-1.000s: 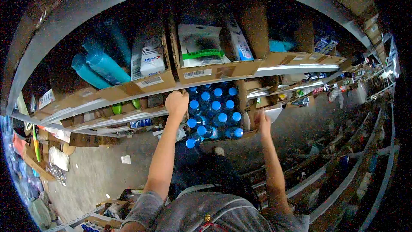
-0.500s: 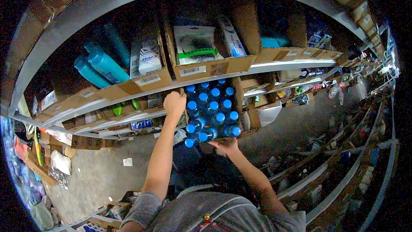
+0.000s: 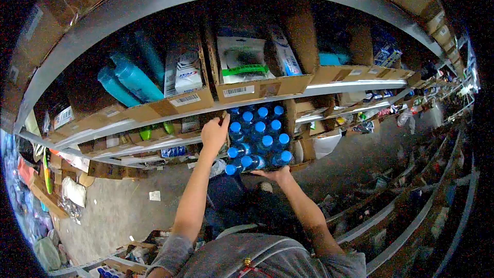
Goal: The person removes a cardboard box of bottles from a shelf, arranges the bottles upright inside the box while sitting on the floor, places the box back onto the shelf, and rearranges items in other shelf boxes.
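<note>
Several bottles with blue caps (image 3: 261, 127) stand packed in a dark-looking box at the shelf below the top one, some leaning at the near side. My left hand (image 3: 214, 133) grips the upper left edge of the box, fingers curled over it. Under the near right corner, my right hand (image 3: 276, 174) supports the box from below, its fingers stretched out to the left. The back row of bottles is partly hidden beneath the shelf beam (image 3: 288, 94).
Cardboard bins on the upper shelf hold teal packages (image 3: 135, 80), a white pouch (image 3: 242, 56) and a narrow box (image 3: 284, 51). More shelving (image 3: 391, 226) runs along the right. A white bag (image 3: 74, 193) lies at the left.
The bottles sit a little further under the shelf beam, with fewer caps showing at the back. My left hand has shifted slightly right and down in view.
</note>
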### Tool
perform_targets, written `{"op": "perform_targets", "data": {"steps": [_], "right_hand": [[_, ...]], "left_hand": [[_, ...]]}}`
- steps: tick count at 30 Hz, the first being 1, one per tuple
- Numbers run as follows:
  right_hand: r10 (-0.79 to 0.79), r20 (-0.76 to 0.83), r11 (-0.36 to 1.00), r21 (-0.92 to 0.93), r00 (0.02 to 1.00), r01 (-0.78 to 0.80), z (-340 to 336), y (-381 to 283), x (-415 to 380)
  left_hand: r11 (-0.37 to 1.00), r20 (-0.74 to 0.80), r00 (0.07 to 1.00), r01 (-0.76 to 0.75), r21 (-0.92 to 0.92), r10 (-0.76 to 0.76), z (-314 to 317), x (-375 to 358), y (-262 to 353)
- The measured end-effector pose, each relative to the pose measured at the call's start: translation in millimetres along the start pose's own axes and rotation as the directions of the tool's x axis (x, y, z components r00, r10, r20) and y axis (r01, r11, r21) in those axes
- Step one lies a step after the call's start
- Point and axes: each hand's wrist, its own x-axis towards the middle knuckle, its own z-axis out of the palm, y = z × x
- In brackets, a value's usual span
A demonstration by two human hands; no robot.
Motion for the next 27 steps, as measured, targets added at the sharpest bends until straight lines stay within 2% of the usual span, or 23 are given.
{"op": "perform_targets", "data": {"steps": [1, 2, 3, 4, 5, 6, 7, 9, 10, 11, 12, 13, 14, 15, 17, 18, 19, 21, 22, 23, 25, 26, 27], "right_hand": [[0.004, -0.001, 1.000, -0.001, 1.000, -0.004, -5, -4, 4], [0.029, 0.024, 0.999, -0.036, 0.999, -0.028, -15, -11, 12], [0.054, 0.048, 0.996, -0.072, 0.997, -0.051, -17, -15, 18], [0.061, 0.048, 0.995, -0.076, 0.997, -0.057, -20, -21, 23], [-0.051, 0.136, 0.808, -0.577, 0.989, 0.121, -22, -27, 29], [-0.098, 0.269, 0.368, -0.885, 0.958, 0.286, -21, -33, 33], [-0.031, 0.339, 0.540, -0.786, 0.940, 0.301, -27, -39, 38], [0.104, 0.468, 0.828, -0.530, 0.878, 0.184, -38, -53, 46], [0.128, 0.487, 0.615, -0.723, 0.864, 0.316, -40, -59, 49], [0.098, 0.394, 0.789, -0.590, 0.914, 0.170, -33, -59, 51], [0.067, 0.296, 0.928, -0.369, 0.953, 0.049, -26, -59, 52], [0.035, 0.195, 0.993, -0.121, 0.980, -0.012, -19, -59, 53], [0.007, 0.130, 0.998, -0.058, 0.991, 0.000, -5, -56, 50], [-0.007, 0.140, 0.998, -0.056, 0.990, 0.014, -13, -60, 59], [-0.034, 0.159, 0.998, -0.051, 0.987, 0.043, -28, -69, 77], [-0.009, 0.279, 0.953, -0.288, 0.960, 0.092, -27, -70, 82], [0.000, 0.297, 0.941, -0.324, 0.955, 0.101, -25, -74, 86], [-0.010, 0.278, 0.942, -0.321, 0.961, 0.102, -16, -80, 98], [-0.021, 0.249, 0.948, -0.303, 0.968, 0.099, -10, -84, 103], [-0.031, 0.231, 0.952, -0.289, 0.972, 0.099, -6, -87, 108], [-0.054, 0.197, 0.958, -0.268, 0.979, 0.107, 4, -91, 117], [-0.064, 0.183, 0.960, -0.256, 0.981, 0.110, 7, -92, 119], [-0.072, 0.171, 0.962, -0.250, 0.983, 0.114, 11, -92, 121]], "left_hand": [[0.991, -0.046, 0.997, -0.067, -0.119, 0.061, 3, -4, -6], [0.983, -0.243, 0.958, -0.173, -0.060, 0.153, 12, -6, -17], [0.984, -0.249, 0.957, -0.170, -0.060, 0.150, 7, -10, -17], [0.963, -0.056, 0.998, -0.024, -0.267, 0.009, -2, -15, -15], [0.888, 0.163, 0.982, 0.157, -0.433, -0.094, -7, -21, -16], [0.943, 0.021, 0.999, 0.038, -0.331, -0.033, 20, -13, -50], [0.942, 0.020, 0.999, 0.041, -0.332, -0.037, 31, -14, -65], [0.919, 0.138, 0.990, 0.064, -0.388, -0.010, 46, -21, -87], [0.919, 0.136, 0.991, 0.065, -0.389, -0.012, 46, -31, -84], [0.895, 0.231, 0.971, 0.153, -0.418, -0.057, 42, -43, -75], [0.865, 0.326, 0.940, 0.244, -0.439, -0.100, 41, -54, -71], [0.810, 0.455, 0.881, 0.356, -0.466, -0.126, 48, -59, -77], [0.767, 0.510, 0.850, 0.412, -0.492, -0.129, 54, -65, -80], [0.721, 0.563, 0.817, 0.466, -0.513, -0.127, 60, -70, -82], [0.733, 0.535, 0.840, 0.416, -0.538, -0.084, 55, -75, -74], [0.743, 0.510, 0.859, 0.364, -0.562, -0.035, 53, -77, -71], [0.740, 0.508, 0.860, 0.367, -0.563, -0.040, 55, -77, -71], [0.648, 0.355, 0.934, 0.240, -0.723, 0.050, 53, -71, -67], [0.712, 0.327, 0.945, 0.221, -0.666, 0.012, 43, -68, -56], [0.711, 0.326, 0.945, 0.224, -0.667, 0.008, 45, -64, -56], [0.729, 0.086, 0.989, -0.027, -0.684, 0.118, 46, -55, -53], [0.763, 0.027, 0.987, -0.104, -0.639, 0.157, 45, -52, -52], [0.763, 0.025, 0.987, -0.105, -0.638, 0.157, 41, -51, -47]]}}
